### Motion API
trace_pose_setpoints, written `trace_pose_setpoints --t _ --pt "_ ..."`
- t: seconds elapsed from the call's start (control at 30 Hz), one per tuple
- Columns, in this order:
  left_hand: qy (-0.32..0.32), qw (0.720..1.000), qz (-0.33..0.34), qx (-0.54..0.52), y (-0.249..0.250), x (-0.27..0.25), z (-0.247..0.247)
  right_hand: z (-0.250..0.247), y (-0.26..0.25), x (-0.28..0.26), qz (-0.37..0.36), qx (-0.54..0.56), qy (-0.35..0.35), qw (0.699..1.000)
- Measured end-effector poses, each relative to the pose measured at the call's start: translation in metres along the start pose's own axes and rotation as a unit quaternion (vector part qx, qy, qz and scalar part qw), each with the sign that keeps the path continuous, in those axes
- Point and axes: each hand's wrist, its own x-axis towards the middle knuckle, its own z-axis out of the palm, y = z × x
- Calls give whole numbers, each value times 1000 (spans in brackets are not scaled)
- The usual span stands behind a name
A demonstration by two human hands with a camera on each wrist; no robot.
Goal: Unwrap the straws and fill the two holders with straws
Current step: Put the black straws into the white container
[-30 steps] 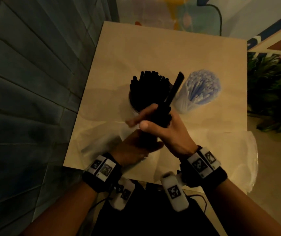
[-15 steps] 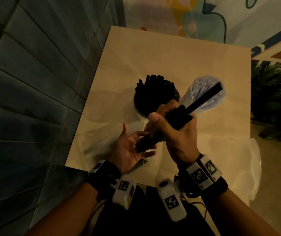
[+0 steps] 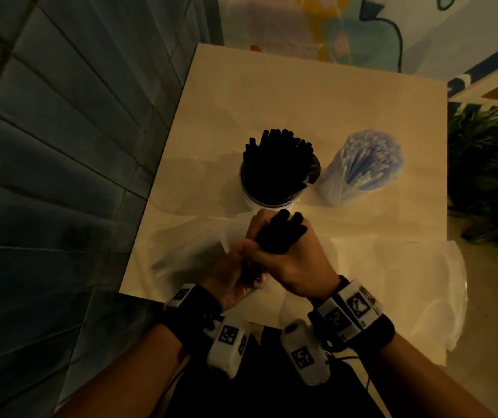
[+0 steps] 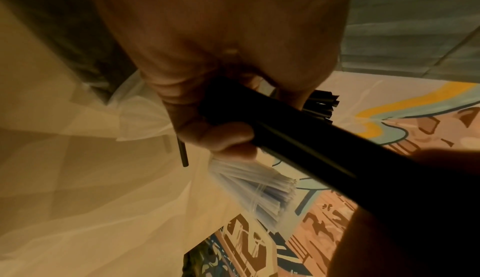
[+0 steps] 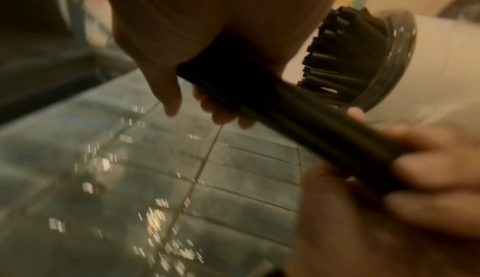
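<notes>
Both the right hand (image 3: 290, 260) and the left hand (image 3: 232, 282) clench a bundle of thin black plastic straws (image 3: 281, 233) above the tabletop (image 3: 302, 95), just before the straw-crammed round holder (image 3: 275, 200). Forcing more in may spill straws. The lower bundle end is hidden.

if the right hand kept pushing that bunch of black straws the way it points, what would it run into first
Most likely the holder of black straws. The right hand grips the black straw bunch with its tips aimed up and away, just short of that holder. Whether they would clear its rim is unclear, as height is hard to judge.
</notes>
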Motion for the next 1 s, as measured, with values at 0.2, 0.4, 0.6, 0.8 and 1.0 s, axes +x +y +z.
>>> trace_pose_setpoints --t 0.2,0.4,0.6,0.8,1.0 --pt "61 994 18 87 27 7 -34 -16 -24 35 -92 -31 110 989" --pt "112 986 111 50 55 9 -91 -46 -25 94 -130 -7 249 960" --pt "139 984 101 49 31 7 -103 -39 28 123 -46 -27 244 968" --pt "158 980 77 94 19 17 -98 -40 37 117 -22 -78 223 971" --pt "201 944 178 192 21 18 -104 -70 30 89 -52 -101 304 946"
